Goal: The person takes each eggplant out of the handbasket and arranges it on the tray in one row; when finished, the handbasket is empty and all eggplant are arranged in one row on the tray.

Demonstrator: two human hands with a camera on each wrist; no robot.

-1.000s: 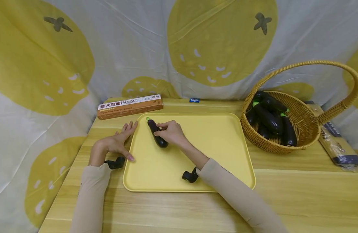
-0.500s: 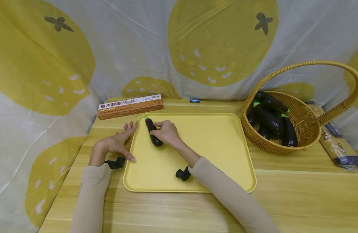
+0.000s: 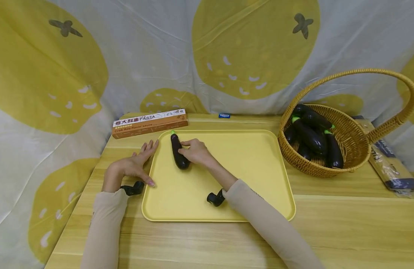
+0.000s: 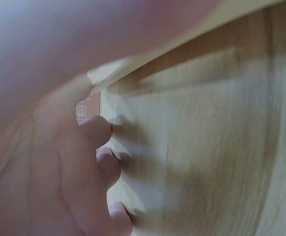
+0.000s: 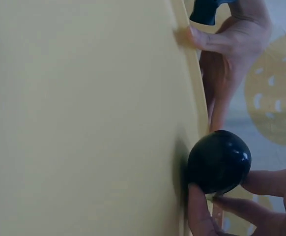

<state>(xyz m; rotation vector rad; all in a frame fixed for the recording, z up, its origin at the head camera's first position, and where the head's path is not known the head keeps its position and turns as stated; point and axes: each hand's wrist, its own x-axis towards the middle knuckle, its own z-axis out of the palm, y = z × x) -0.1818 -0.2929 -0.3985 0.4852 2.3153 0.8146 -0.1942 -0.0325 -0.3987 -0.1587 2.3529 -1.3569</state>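
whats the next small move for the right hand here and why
Probably the right hand should ease its pinch and release the eggplant: it appears to lie on the yellow tray near the left rim, stem end toward the far edge, and more eggplants sit in the wicker basket.

A pale, creased cloth backdrop point(image 3: 153, 56) — yellow fruit prints point(image 3: 254, 45) (some large) — behind a wood-grain table point(image 3: 348, 231).

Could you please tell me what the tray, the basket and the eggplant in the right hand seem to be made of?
The tray looks like smooth, satin plastic, given its even yellow colour and rounded rim.
The basket seems woven from wicker or a look-alike; interlaced strands show.
The eggplant has glossy, dark skin with bright highlights; real or imitation, I cannot tell.
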